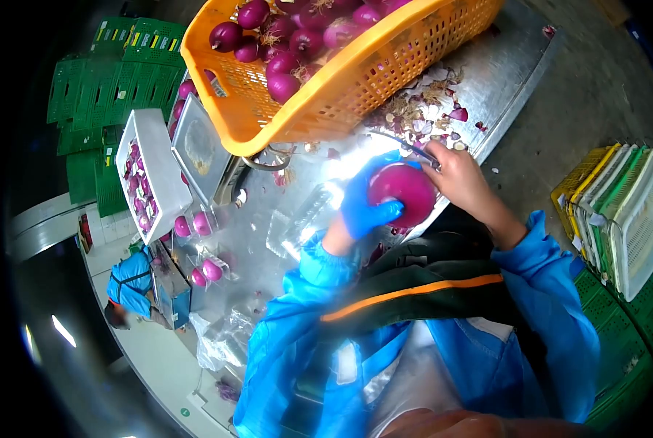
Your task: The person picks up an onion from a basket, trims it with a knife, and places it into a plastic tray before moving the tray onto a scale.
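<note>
In a blue glove, my left hand is wrapped round a large red onion, its thumb across the smooth purple side. My bare right hand grips a knife by its handle, the blade lying close to the onion's far edge; whether it touches cannot be made out. Beyond both hands, onion skins and root trimmings are scattered on the metal table. An orange crate heaped with red onions stands just past them, tilted in view.
Left of the crate are a scale and a white box of onions. Clear trays hold onion pairs near plastic bags. Green crates stack behind; more crates stand at right. A co-worker is at far left.
</note>
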The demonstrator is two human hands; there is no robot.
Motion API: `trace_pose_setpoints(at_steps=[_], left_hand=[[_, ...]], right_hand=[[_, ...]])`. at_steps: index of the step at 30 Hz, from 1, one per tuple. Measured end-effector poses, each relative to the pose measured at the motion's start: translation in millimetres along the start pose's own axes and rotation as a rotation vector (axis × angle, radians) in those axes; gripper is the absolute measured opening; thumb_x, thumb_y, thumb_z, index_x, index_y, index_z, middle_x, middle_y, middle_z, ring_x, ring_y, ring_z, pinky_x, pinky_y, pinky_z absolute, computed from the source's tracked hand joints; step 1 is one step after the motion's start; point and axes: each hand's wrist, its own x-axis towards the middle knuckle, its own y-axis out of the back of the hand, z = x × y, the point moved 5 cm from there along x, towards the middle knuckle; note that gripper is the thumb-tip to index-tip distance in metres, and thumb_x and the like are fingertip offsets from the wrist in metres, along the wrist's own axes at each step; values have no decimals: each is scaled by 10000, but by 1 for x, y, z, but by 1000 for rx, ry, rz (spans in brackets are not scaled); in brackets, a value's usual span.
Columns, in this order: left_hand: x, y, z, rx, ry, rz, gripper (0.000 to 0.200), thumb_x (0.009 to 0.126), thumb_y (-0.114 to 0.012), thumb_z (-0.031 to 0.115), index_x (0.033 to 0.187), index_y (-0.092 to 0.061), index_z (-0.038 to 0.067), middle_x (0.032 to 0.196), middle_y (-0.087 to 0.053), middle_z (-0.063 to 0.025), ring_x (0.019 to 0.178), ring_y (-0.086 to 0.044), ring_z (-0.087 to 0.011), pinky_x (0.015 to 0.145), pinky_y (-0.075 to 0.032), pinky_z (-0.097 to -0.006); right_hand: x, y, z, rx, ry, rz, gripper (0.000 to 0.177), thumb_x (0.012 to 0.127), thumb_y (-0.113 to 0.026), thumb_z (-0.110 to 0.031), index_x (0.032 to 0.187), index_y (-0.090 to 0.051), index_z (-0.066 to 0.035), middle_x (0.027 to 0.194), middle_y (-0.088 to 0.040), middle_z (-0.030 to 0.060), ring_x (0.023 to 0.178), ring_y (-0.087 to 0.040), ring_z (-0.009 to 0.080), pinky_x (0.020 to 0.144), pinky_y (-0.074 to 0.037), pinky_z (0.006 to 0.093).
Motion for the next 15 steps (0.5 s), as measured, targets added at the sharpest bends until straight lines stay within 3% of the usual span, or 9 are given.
trace_pose_setpoints(at_steps=[1, 3, 4, 6, 8, 9, 12, 15], left_hand=[[0, -2, 0, 101, 3, -2, 773, 775, -765, 385, 1384, -445, 33, 1338, -541, -114, 1245, -510, -234, 1083, -364, -379], [6, -6, 2, -117, 24, 77, 798, 739, -798, 293, 1388, -413, 33, 1321, -550, -165, 1243, -523, -282, 1081, -385, -410], [12, -6, 4, -224, 30, 107, 817, 721, -814, 247, 1390, -397, 33, 1313, -554, -191, 1243, -529, -306, 1080, -395, -425], [15, 0, -4, -335, 9, 95, 774, 758, -770, 282, 1389, -396, 34, 1341, -529, -194, 1242, -528, -327, 1069, -413, -444], [15, 3, -14, -449, -1, 124, 747, 782, -746, 297, 1389, -396, 36, 1341, -525, -188, 1234, -531, -330, 1059, -427, -447], [21, 2, -18, -475, 3, 48, 746, 805, -724, 337, 1404, -382, 53, 1321, -526, -168, 1218, -538, -324, 1043, -449, -447], [10, -4, -28, -548, 98, 200, 745, 816, -719, 350, 1415, -368, 79, 1290, -527, -146, 1212, -538, -307, 1028, -464, -436], [7, 4, -39, -402, 177, 178, 713, 827, -720, 310, 1410, -370, 94, 1283, -521, -131, 1213, -532, -294, 1014, -472, -435]], right_hand=[[-1, -7, 7, 130, -35, -16, 271, 883, -663, -208, 1090, -583, -53, 652, -624, 149, 617, -647, 323, 556, -484, 435], [1, -17, 23, 221, -223, -27, 322, 908, -651, -256, 1138, -573, -44, 663, -636, 159, 628, -663, 295, 585, -492, 412], [1, -9, 27, 156, -261, -22, 384, 924, -635, -297, 1186, -567, -25, 755, -663, 172, 703, -675, 288, 653, -509, 389], [-2, 2, 20, 317, -282, 35, 440, 932, -630, -330, 1237, -563, -20, 886, -682, 171, 818, -682, 285, 719, -511, 373], [-6, 2, 7, 577, -294, -156, 457, 927, -639, -340, 1252, -569, -26, 968, -683, 165, 872, -679, 277, 754, -509, 370], [-8, 3, 1, 702, -297, -249, 466, 925, -643, -345, 1259, -572, -28, 1009, -684, 163, 898, -678, 273, 772, -509, 369], [-5, 15, -16, 527, -160, -162, 478, 913, -659, -359, 1251, -587, -29, 1021, -697, 149, 901, -681, 250, 779, -509, 354], [-5, 20, -23, 459, -144, -181, 436, 905, -669, -336, 1217, -614, -37, 999, -702, 155, 853, -688, 251, 763, -514, 346]])
